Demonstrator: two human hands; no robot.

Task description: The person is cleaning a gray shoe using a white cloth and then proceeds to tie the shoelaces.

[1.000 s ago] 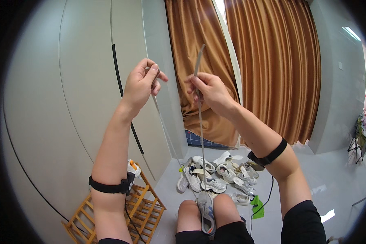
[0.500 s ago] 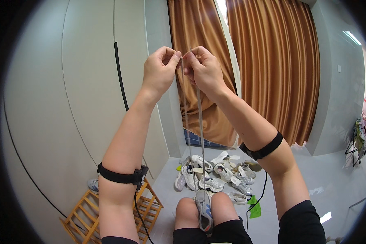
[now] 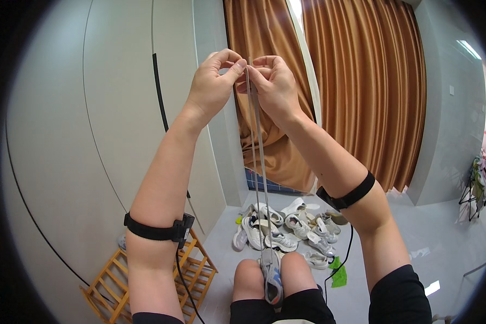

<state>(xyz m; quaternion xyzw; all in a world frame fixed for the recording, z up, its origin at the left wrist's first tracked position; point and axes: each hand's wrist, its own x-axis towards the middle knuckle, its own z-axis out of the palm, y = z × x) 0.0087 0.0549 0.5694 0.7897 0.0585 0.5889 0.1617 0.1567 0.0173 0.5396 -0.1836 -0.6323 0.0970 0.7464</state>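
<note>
**Both hands pinch the lace ends, raised high above the sneaker**

I see my left hand point(image 3: 213, 86) and right hand point(image 3: 275, 83) lifted together in front of the white wall panel point(image 3: 113, 124), knuckles almost touching. Each one has thumb and forefinger closed narrowly on an end of the grey shoelace point(image 3: 256, 162); the other fingers are curled in. The two lace strands run down from the pinch side by side, nearly straight and taut, to the grey sneaker point(image 3: 271, 275) that sits clamped between my knees point(image 3: 248, 278), toe pointing away from me.

Both forearms wear a black band: the left band point(image 3: 156, 231) carries a small box with a cable hanging from it, the right band point(image 3: 348, 195) also trails a cable.

On the floor beyond the knees lies a pile of pale sneakers point(image 3: 286, 227), with a green scrap point(image 3: 337, 272) just beside it. A wooden rack point(image 3: 113, 278) stands at lower left, against the wall. Orange curtains point(image 3: 356, 92) hang behind the hands.
</note>
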